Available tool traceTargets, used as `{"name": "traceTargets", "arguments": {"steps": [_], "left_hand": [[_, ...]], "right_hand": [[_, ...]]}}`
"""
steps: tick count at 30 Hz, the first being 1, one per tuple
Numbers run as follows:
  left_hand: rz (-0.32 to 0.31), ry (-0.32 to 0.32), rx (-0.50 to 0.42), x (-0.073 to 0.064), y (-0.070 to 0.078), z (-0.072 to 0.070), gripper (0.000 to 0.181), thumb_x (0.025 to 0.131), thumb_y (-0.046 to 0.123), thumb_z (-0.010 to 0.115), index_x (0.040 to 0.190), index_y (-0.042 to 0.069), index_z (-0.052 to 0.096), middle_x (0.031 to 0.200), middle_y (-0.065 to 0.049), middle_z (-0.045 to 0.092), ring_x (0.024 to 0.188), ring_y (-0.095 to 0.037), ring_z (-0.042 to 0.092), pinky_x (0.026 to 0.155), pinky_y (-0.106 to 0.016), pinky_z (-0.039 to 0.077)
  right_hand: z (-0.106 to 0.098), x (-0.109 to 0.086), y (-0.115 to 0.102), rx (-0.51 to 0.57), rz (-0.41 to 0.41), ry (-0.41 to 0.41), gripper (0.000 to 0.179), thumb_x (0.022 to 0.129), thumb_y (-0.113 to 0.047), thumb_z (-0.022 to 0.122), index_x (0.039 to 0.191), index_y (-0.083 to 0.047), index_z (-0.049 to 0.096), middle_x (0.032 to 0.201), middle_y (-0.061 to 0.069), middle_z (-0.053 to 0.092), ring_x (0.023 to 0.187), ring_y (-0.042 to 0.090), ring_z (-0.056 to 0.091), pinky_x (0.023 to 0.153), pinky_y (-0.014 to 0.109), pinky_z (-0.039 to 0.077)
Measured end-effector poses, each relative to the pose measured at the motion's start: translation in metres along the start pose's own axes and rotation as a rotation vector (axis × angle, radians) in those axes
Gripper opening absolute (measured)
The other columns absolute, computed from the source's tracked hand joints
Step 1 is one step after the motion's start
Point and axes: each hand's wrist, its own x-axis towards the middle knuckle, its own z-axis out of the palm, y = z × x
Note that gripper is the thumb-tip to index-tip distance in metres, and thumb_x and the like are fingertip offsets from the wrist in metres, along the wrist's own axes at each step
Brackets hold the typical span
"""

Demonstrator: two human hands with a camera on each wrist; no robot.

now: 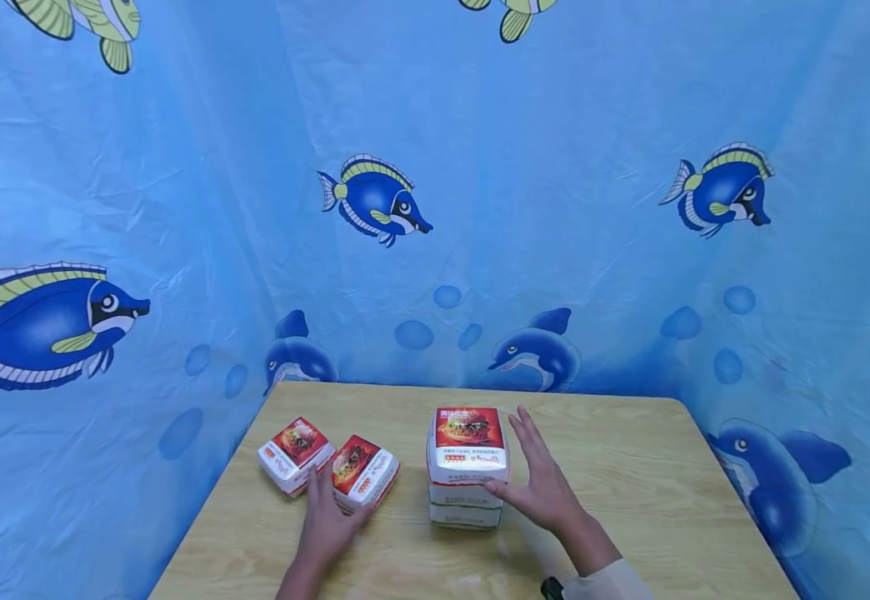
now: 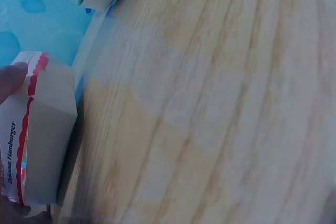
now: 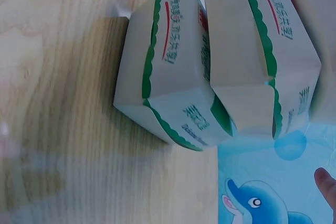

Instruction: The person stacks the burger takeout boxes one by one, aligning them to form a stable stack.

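My left hand (image 1: 326,518) holds a red-topped hamburger box (image 1: 366,477) on the table, thumb on one side and fingers on the other. The left wrist view shows the thumb (image 2: 11,80) against that box's red scalloped seam (image 2: 29,114). Just left of it lies a second hamburger box (image 1: 294,467), turned at an angle. My right hand (image 1: 543,487) is spread along the right side of a stack of three boxes, thumb tip at the top box (image 1: 468,454). Below that top box are two green-trimmed boxes (image 3: 262,51) (image 3: 173,77).
The boxes are on a light wood-grain table (image 1: 615,467). Its far edge meets a blue curtain (image 1: 540,250) printed with fish and dolphins, which also hangs along both sides. A dark band (image 1: 552,587) circles the right wrist beside a pale sleeve (image 1: 607,583).
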Motion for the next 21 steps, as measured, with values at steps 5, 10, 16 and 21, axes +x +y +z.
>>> {"name": "traceTargets", "arguments": {"steps": [5, 10, 16, 21], "left_hand": [[0.027, 0.007, -0.058, 0.003, -0.008, 0.003, 0.125, 0.064, 0.055, 0.086, 0.156, 0.010, 0.013, 0.154, -0.028, 0.011, 0.135, -0.051, 0.024, 0.104, -0.062, 0.031], [0.068, -0.016, -0.066, 0.005, -0.014, 0.004, 0.124, 0.063, 0.048, 0.088, 0.155, 0.008, 0.016, 0.154, -0.026, 0.014, 0.136, -0.050, 0.023, 0.104, -0.062, 0.030], [0.080, -0.091, -0.163, 0.012, -0.022, 0.001, 0.114, 0.064, 0.040, 0.089, 0.153, 0.011, 0.024, 0.156, -0.028, 0.006, 0.138, -0.052, 0.015, 0.104, -0.066, 0.024], [0.099, -0.104, -0.191, 0.019, -0.025, -0.001, 0.114, 0.062, 0.039, 0.091, 0.152, 0.014, 0.026, 0.154, -0.026, 0.013, 0.139, -0.048, 0.018, 0.106, -0.064, 0.024]], "right_hand": [[0.004, 0.000, -0.001, 0.003, 0.027, -0.007, 0.105, 0.073, -0.064, 0.074, 0.156, -0.035, 0.017, 0.163, -0.002, 0.007, 0.144, 0.036, 0.019, 0.094, 0.073, 0.032], [0.007, -0.001, -0.003, 0.003, 0.037, -0.004, 0.105, 0.072, -0.064, 0.075, 0.156, -0.034, 0.018, 0.163, -0.005, 0.007, 0.144, 0.037, 0.019, 0.094, 0.073, 0.032], [0.008, -0.003, -0.005, 0.018, 0.044, -0.001, 0.105, 0.071, -0.065, 0.075, 0.155, -0.033, 0.020, 0.163, -0.002, 0.009, 0.144, 0.036, 0.018, 0.096, 0.072, 0.033], [0.006, 0.000, -0.008, 0.005, 0.030, -0.002, 0.106, 0.072, -0.065, 0.074, 0.156, -0.032, 0.019, 0.163, -0.001, 0.009, 0.144, 0.035, 0.017, 0.097, 0.071, 0.032]]}}
